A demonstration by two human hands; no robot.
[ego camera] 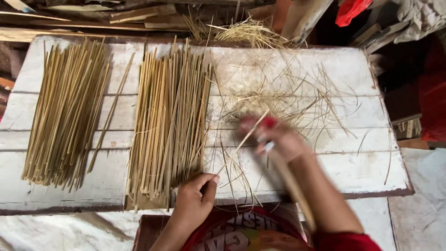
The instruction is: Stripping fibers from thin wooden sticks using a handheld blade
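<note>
My left hand (195, 200) rests at the near edge of the white wooden board (353, 167), fingers pinching the lower ends of strips in the middle pile of bamboo strips (169, 121). My right hand (274, 137) is blurred with motion over the board, gripping a knife with a red handle (268, 123) and a thin bamboo strip (248, 137) that slants down to the left. A second pile of bamboo strips (67, 111) lies further left. Thin shavings (278, 100) are scattered to the right of the middle pile.
Wooden planks (139, 14) and a tuft of dry fibres (246, 30) lie beyond the board. A red bag (350, 10) hangs at the top right. A printed sack (232, 232) covers my lap, with white sheeting (418, 204) around it.
</note>
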